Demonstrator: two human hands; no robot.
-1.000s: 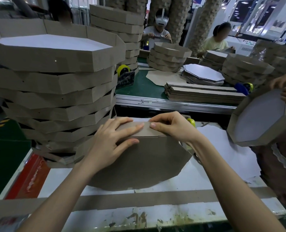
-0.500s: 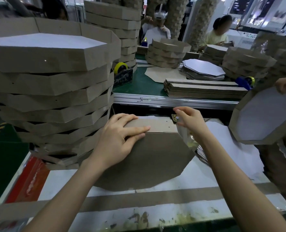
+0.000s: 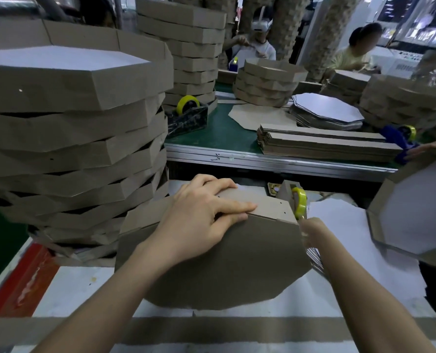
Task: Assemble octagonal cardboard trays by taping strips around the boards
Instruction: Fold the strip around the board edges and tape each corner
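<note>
Towering stack point(image 3: 71, 128): finished octagonal trays piled unevenly at the far left of the worktop point(image 3: 84, 289), the top one showing its white inside.
Left hand point(image 3: 201, 220): lies flat, fingers straight and together, pressing down where the strip meets the board; it curls round nothing.
Board point(image 3: 224, 271): a brown octagon in the middle of the worktop, just right of the stack, brown face up.
Strip point(image 3: 265, 207): brown card standing along the board's far edge and bent round its corners, under the left fingertips.
Loose strip point(image 3: 211, 329): lies flat across the near edge of the worktop, apart from the board.
Tape roll point(image 3: 299, 203): yellow, upright just beyond the board's far right corner.
Right hand point(image 3: 311, 231): blurred, just below the tape roll at the board's right edge; it seems to touch the tape there, but I cannot tell whether its fingers are closed on anything.
Second tray point(image 3: 410, 207): tilted at the far right, white inside facing this way.
Far worktop point(image 3: 227, 138): green, carrying a tape dispenser point(image 3: 187, 113), bundled strips point(image 3: 326, 143) and white boards point(image 3: 326, 110).
</note>
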